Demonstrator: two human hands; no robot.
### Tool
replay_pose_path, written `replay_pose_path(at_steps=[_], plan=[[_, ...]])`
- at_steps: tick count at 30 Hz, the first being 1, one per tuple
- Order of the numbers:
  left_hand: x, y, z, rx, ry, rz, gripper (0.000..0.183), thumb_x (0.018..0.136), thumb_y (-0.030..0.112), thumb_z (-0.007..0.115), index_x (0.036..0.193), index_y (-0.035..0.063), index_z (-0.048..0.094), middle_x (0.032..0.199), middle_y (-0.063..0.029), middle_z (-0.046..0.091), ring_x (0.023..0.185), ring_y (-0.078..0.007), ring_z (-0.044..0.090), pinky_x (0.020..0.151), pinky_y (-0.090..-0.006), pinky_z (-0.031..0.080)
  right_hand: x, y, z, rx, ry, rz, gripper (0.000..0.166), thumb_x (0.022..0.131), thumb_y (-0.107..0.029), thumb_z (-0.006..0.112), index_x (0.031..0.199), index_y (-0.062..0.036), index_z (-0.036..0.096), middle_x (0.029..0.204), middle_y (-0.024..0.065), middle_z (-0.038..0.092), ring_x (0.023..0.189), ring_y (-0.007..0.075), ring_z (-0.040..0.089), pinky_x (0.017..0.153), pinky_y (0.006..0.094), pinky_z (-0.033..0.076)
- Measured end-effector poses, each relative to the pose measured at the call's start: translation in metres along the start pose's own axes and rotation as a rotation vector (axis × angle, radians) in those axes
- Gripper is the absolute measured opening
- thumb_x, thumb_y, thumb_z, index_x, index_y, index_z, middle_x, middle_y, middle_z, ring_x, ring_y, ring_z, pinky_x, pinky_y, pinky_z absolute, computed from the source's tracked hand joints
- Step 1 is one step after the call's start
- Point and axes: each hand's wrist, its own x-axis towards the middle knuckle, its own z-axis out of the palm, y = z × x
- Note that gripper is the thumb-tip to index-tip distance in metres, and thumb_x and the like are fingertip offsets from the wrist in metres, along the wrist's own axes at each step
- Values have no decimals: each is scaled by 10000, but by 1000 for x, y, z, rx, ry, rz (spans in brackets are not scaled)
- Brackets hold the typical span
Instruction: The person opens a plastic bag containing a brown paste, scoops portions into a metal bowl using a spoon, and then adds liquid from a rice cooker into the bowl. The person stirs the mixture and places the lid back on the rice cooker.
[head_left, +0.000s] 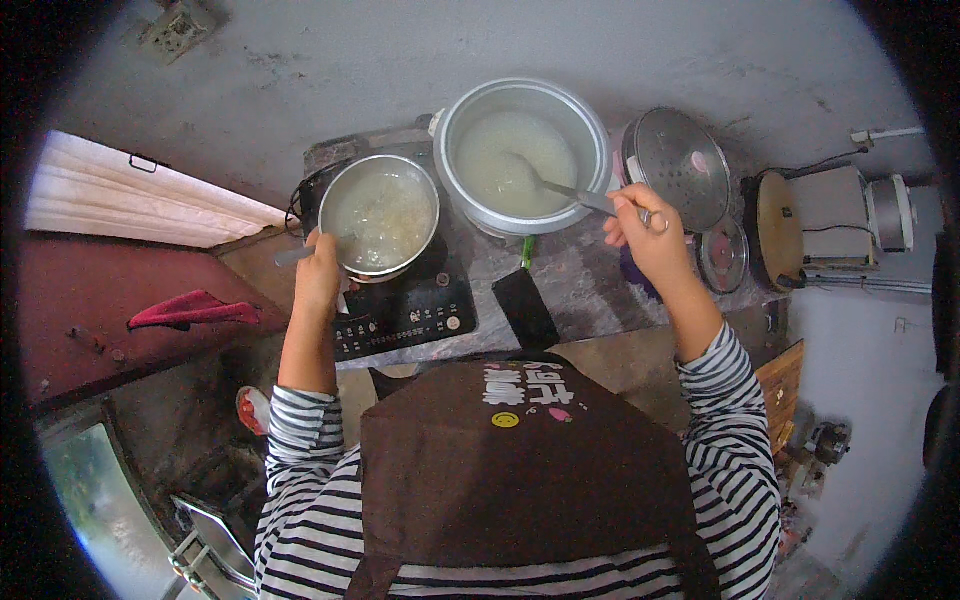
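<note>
My left hand (320, 264) grips the grey handle (291, 256) of a saucepan (433, 217), which is over the black induction cooktop (409, 330). Pale, cloudy liquid with foam and grain-like bits (382, 217) fills much of it. To its right stands a large metal pot (448, 176) holding whitish, porridge-like liquid (480, 161). My right hand (646, 225) holds a metal ladle (574, 193) by the upper handle; its bowl dips into that liquid, partly hidden. Whether the saucepan's base touches the cooktop is hard to tell.
A black phone (526, 309) lies on the marbled counter (465, 346) below the large pot. Right of the pot stand a big lid (679, 169), a smaller glass lid (724, 255) and a round wooden board (778, 229). A red cloth (195, 311) rests at left.
</note>
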Motion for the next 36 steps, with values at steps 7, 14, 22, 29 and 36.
replay_pose_path(at_steps=[7,14,22,29,36], plan=[[-1,-5,-1,65,1,-10,381,849,230,350,1111,8,514,828,-120,567,596,-179,559,425,-290,455,15,27,-5,407,162,336,260,907,-230,455,977,5,541,669,116,606,531,154,580,483,243,466],[3,3,3,103,3,76,433,838,256,356,1161,8,502,922,-140,590,674,-209,595,468,-297,481,9,54,-29,760,251,545,271,896,-263,461,959,-17,555,692,118,615,572,159,580,497,237,458],[6,24,19,62,-66,163,458,834,270,360,1176,-5,492,891,-167,605,704,-206,617,474,-316,477,0,5,-39,442,322,141,299,906,-263,460,964,14,555,647,134,607,488,158,562,456,245,442],[16,45,40,139,-145,98,432,839,292,362,1094,-27,503,815,-141,602,573,-220,610,460,-336,472,0,-54,-79,422,357,-43,312,923,-237,429,980,45,549,667,142,606,510,154,560,462,247,437],[16,60,63,151,-200,97,403,862,293,337,989,-45,517,723,-168,589,544,-221,610,452,-332,469,-5,-83,-84,448,288,-140,331,928,-236,419,995,60,549,657,140,599,493,156,545,449,251,425]])
